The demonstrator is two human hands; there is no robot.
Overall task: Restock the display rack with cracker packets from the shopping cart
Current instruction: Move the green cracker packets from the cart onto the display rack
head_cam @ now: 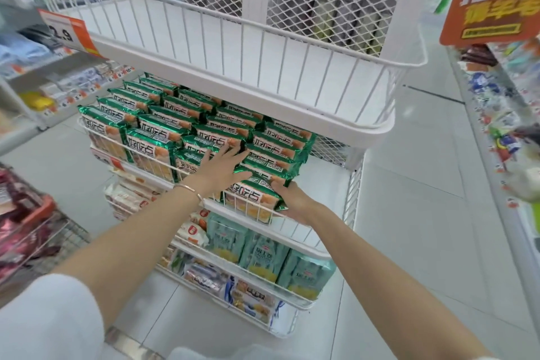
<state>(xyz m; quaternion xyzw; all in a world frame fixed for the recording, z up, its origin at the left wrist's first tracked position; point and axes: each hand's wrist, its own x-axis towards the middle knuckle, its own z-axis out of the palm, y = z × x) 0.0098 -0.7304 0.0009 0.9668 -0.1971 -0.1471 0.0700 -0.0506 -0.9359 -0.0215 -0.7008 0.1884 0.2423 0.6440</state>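
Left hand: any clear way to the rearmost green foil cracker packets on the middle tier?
Probably yes. The left hand lies flat on front packets, holding nothing. The rearmost green foil cracker packets sit under the white wire top basket, but the gap above them looks open.

- One view only, worn on the head; it looks forward and steeply down along both outstretched forearms
- It stands close before the white display rack [233, 82], whose tiers fill the middle; the wide lens bends the edges
- The shopping cart [49, 234] shows at the lower left edge
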